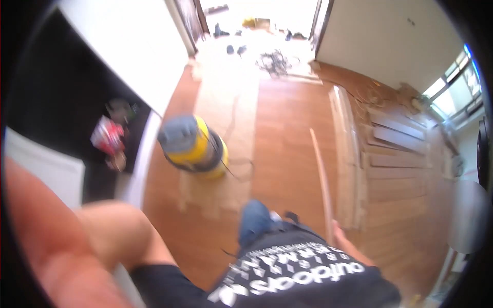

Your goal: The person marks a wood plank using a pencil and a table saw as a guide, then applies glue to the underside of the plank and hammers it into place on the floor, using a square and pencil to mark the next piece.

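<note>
Right hand [340,229] at 5 o'clock, closed around the lower end of a thin wooden strip [319,174] that runs up toward 1 o'clock over the wood floor [287,128]. Left hand out of frame (only the arm [102,231] shows at 8 o'clock), grip unknown. Yellow vacuum [192,146] just left of centre; plank stack [395,154] at 3 o'clock.

Yellow drum vacuum [197,149] with grey-blue top. Reddish-brown wood-grain floor [287,133], paler strip running toward doorway. Pale tan wooden strip [321,174]. Black shirt [308,272] with white lettering; blue jeans [254,220]. White walls [380,36].
</note>
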The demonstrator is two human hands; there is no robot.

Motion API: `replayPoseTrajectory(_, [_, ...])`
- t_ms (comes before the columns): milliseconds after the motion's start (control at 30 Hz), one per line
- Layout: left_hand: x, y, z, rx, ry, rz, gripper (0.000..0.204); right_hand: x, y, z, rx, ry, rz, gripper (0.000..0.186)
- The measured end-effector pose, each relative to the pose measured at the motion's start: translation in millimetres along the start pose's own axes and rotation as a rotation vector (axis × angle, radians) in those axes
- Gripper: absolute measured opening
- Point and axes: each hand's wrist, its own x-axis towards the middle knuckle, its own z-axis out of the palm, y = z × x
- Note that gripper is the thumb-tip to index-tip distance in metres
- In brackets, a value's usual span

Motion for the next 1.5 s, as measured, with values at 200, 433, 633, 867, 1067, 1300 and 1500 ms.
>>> replayPoseTrajectory(200, [-34.6, -177.6, 12.7, -0.051, 0.044, 0.029, 0.043, 52.8, -260.7, 67.2, 0.158, -0.366, -0.148, 0.081])
replayPoseTrajectory(433, [-94.8, -459.4, 27.5, -0.009, 0.094, 0.059, 0.045, 124.8, -491.1, 68.0, 0.221, -0.299, -0.051, 0.083])
replayPoseTrajectory(633, [-236.3, -679.3, 75.0, 0.042, 0.085, 0.107, 0.046, 234.6, -643.9, 83.9, 0.307, -0.282, 0.054, 0.085])
replayPoseTrajectory(867, [-303.6, -915.7, 117.8, 0.088, -0.083, 0.086, 0.049, 358.2, -837.8, 126.6, 0.348, -0.36, 0.287, 0.082])
replayPoseTrajectory(1067, [-421.5, -1096.1, 107.0, 0.151, -0.025, 0.014, 0.05, 444.4, -1070.3, 138.9, 0.213, -0.167, 0.133, 0.094])
replayPoseTrajectory(1300, [-522.6, -1331.2, 116.8, 0.131, 0.089, -0.107, 0.053, 464.5, -1287.6, 287.9, 0.311, -0.302, -0.077, 0.079])
replayPoseTrajectory(1500, [-747.3, -1523.5, 219.3, -0.054, 0.182, -0.942, 0.054, 517.8, -1450.8, 269.7, 0.361, -0.233, -0.008, 0.075])
